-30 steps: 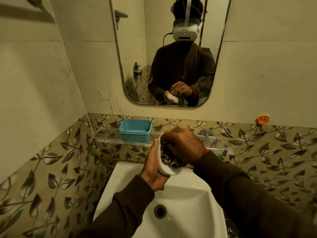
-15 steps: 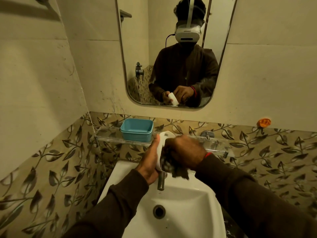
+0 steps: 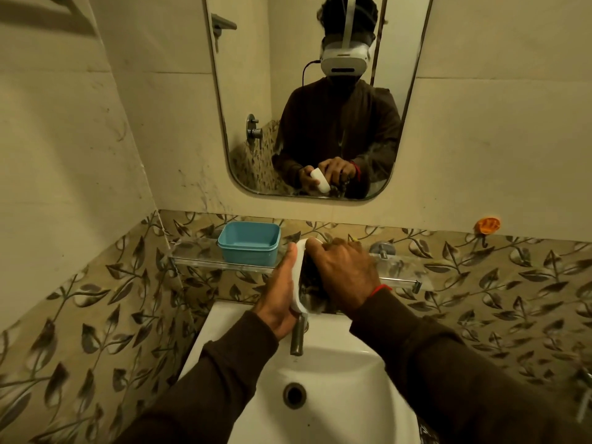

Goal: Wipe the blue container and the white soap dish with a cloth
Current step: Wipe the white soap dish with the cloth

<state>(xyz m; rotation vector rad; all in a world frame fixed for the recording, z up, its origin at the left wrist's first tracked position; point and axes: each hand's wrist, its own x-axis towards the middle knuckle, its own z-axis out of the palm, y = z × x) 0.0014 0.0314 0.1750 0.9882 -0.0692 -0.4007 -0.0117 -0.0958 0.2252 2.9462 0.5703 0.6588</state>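
Over the white ceramic sink (image 3: 336, 373), left hand (image 3: 282, 293) grips the white oval plastic soap dish (image 3: 299, 270) on edge so right hand (image 3: 342, 270), closed on the dark patterned cloth (image 3: 309, 280), reaches inside; blue rectangular plastic container (image 3: 249, 243) waits on the glass shelf (image 3: 198, 254).

Dim, yellowish light with soft shadows; wide-angle bending at the edges, and slight blur in the lower corners.
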